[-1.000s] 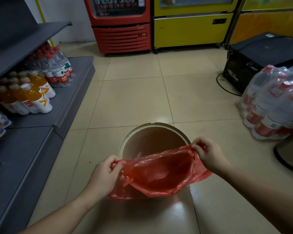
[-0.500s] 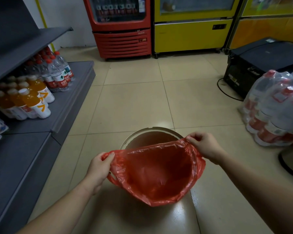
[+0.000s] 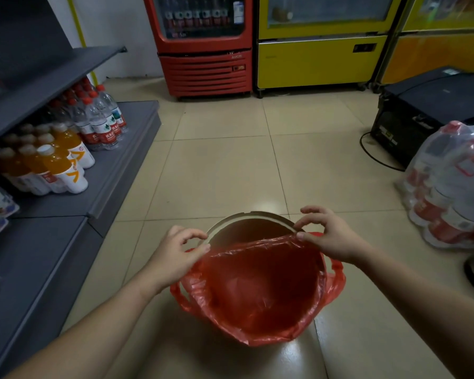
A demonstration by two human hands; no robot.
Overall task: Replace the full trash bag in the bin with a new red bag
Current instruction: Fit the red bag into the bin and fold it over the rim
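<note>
A round beige bin [image 3: 253, 215] stands on the tiled floor in front of me, its dark inside showing at the far side. A thin red plastic bag [image 3: 260, 291] hangs open inside it, its near edge folded down over the bin's near rim, with a handle loop sticking out on each side. My left hand [image 3: 173, 255] pinches the bag's far edge at the left of the rim. My right hand [image 3: 331, 236] pinches that same edge at the right of the rim. The far rim of the bin is bare.
A grey shelf unit [image 3: 66, 203] with orange drink bottles [image 3: 55, 165] and water bottles [image 3: 101, 121] runs along the left. A shrink-wrapped bottle pack [image 3: 454, 187] and a black box [image 3: 433, 110] lie at the right. Red [image 3: 205, 47] and yellow [image 3: 320, 42] coolers stand at the back.
The bag has gone from bunched above the bin to spread wide and sunk into it. Both hands moved forward along the rim, drawing the bag's far edge toward the far side.
</note>
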